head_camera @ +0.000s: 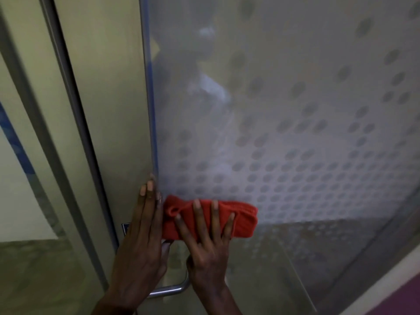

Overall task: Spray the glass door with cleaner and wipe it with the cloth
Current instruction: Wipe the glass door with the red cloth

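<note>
While the right hand (pixel 208 242), spread wide, presses the red cloth (pixel 243 221) flat on the glass door (pixel 295 98) near its edge, left hand (pixel 142 242) lies flat alongside, probably bracing the door

Glass door (pixel 295 110): frosted pane with a pattern of grey dots, sparse toward the top and packed into dense rows lower down; bluish vertical edge along its left side; a blurred reflection shows in the upper left part. Cloth (pixel 243 221): orange-red, ribbed texture, folded into a long horizontal pad. It lies flat against the glass near the pane's left edge, at the bottom of the dense dot rows. Right hand (pixel 206 248) presses it with spread, straight fingers.
</note>
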`<state>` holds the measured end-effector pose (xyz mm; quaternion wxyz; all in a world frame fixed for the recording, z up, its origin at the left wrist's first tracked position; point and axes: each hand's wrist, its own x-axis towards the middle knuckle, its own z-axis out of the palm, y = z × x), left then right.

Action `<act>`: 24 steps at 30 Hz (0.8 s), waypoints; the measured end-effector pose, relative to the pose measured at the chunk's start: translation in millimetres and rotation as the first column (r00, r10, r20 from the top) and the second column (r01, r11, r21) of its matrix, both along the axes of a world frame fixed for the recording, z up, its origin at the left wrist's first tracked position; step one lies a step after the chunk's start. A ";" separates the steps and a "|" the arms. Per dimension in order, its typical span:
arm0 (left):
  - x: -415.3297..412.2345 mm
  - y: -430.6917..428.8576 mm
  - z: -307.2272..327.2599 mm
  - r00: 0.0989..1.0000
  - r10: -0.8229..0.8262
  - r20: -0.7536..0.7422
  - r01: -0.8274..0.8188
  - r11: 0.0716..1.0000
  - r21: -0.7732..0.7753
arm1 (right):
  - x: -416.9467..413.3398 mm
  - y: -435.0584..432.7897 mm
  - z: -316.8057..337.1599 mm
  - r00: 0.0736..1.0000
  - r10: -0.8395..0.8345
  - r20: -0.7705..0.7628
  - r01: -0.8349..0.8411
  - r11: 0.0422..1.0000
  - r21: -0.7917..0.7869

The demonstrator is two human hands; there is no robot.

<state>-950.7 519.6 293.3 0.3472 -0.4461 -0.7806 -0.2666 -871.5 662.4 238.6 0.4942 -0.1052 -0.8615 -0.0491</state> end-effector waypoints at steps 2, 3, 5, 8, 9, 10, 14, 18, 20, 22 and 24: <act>-3.4 -3.2 0.3 1.000 0.006 -0.021 -0.007 0.998 -0.055 | 7.1 2.5 -33.3 0.998 -0.018 0.054 0.019 1.000 -0.009; -4.8 -4.0 0.0 0.999 0.024 -0.026 -0.026 0.996 -0.089 | 10.1 3.2 -41.6 0.997 -0.023 0.072 0.025 0.999 -0.028; -6.3 -4.5 -0.6 0.998 0.051 -0.046 -0.057 0.989 -0.134 | 12.3 3.4 -43.5 0.997 -0.034 0.076 0.038 0.998 -0.043; -9.0 -4.9 -2.1 0.999 0.038 -0.018 -0.040 0.983 -0.181 | 10.3 3.6 -11.1 0.999 -0.024 0.042 0.025 0.999 -0.030; -9.2 -4.9 -1.6 1.000 0.028 -0.003 -0.028 0.981 -0.193 | 8.1 4.4 8.8 1.000 -0.011 0.004 0.011 0.999 -0.046; -9.2 -4.9 -0.9 1.000 0.017 0.012 -0.015 0.981 -0.196 | 5.2 5.5 33.3 0.999 -0.002 -0.040 -0.001 0.998 -0.065; -7.8 -6.4 1.2 0.998 -0.007 0.058 0.017 0.985 -0.170 | -6.0 7.8 138.9 0.984 0.017 -0.175 -0.027 0.998 -0.060; -8.1 -8.4 3.1 0.998 -0.014 0.069 0.026 0.984 -0.179 | -11.3 6.1 154.2 0.979 0.018 -0.203 -0.014 1.000 0.024; -7.6 -9.3 2.0 0.998 -0.003 0.056 0.014 0.982 -0.186 | -8.2 6.6 122.2 0.986 -0.007 -0.169 0.015 0.999 0.050; -8.1 -10.4 0.6 0.999 0.019 0.043 -0.009 0.979 -0.203 | -1.0 8.3 76.3 0.993 -0.046 -0.109 0.051 0.998 0.040; -10.5 -11.6 -1.2 0.999 0.039 0.005 -0.037 0.974 -0.222 | 8.9 11.3 27.4 0.993 -0.115 -0.023 0.116 0.992 0.051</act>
